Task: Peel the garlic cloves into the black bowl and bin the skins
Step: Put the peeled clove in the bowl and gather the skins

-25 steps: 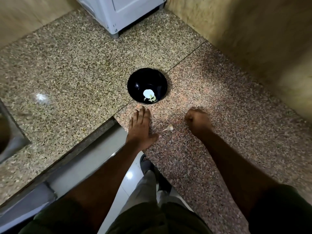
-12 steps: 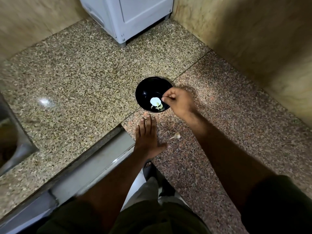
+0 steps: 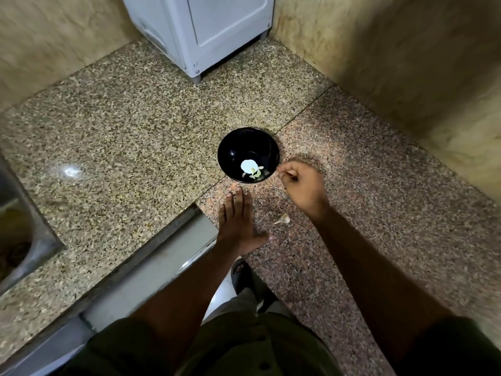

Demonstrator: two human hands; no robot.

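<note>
The black bowl [image 3: 225, 147] stands on the speckled stone counter [image 3: 135, 147]. It holds a round white piece [image 3: 247, 165] and a few pale garlic cloves [image 3: 255, 174]. My right hand [image 3: 303, 185] hovers just right of the bowl's rim with its fingers curled and thumb against fingertips. Motion blur hides whether anything is pinched there. My left hand [image 3: 237, 223] rests flat on the counter in front of the bowl, fingers straight. One unpeeled garlic clove [image 3: 283, 219] lies on the counter between my two wrists.
A white appliance [image 3: 217, 31] stands at the back against the tiled walls. A steel sink [image 3: 21, 234] is set into the counter at far left. The counter's inner corner edge [image 3: 195, 213] runs just left of my left hand, with my sandalled foot [image 3: 241, 275] below.
My right hand went from a fist on the counter to over the bowl, then drew back to its right rim. More pale pieces now lie in the bowl. The left hand stayed flat.
</note>
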